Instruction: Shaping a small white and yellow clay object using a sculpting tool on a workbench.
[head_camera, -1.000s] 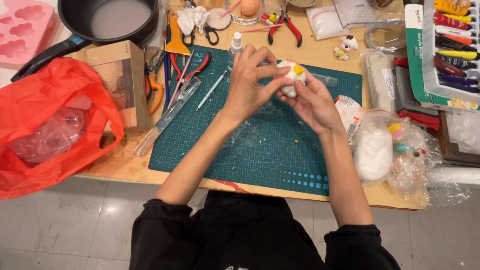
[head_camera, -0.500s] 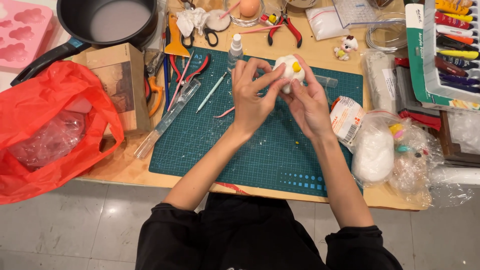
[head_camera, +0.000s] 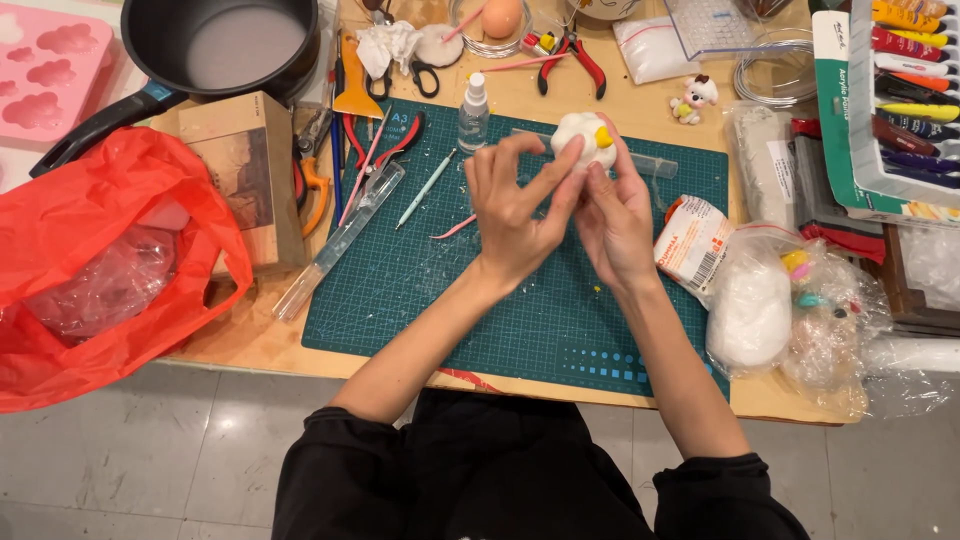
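From the head camera, both hands meet above the far middle of a dark green gridded cutting mat (head_camera: 450, 300), whose near half lies mostly bare while tools crowd its left edge and bags its right. The left hand (head_camera: 515, 215) and right hand (head_camera: 615, 225) pinch a soft, lumpy white clay figure (head_camera: 580, 138) with a small yellow piece between their fingertips, lifted off the mat. A small clear bottle (head_camera: 473, 112) stands just beside it. A glossy red plastic bag (head_camera: 95, 260) slumps at the wooden table's left edge, near a black pan (head_camera: 225, 45). Grey floor tiles show below.
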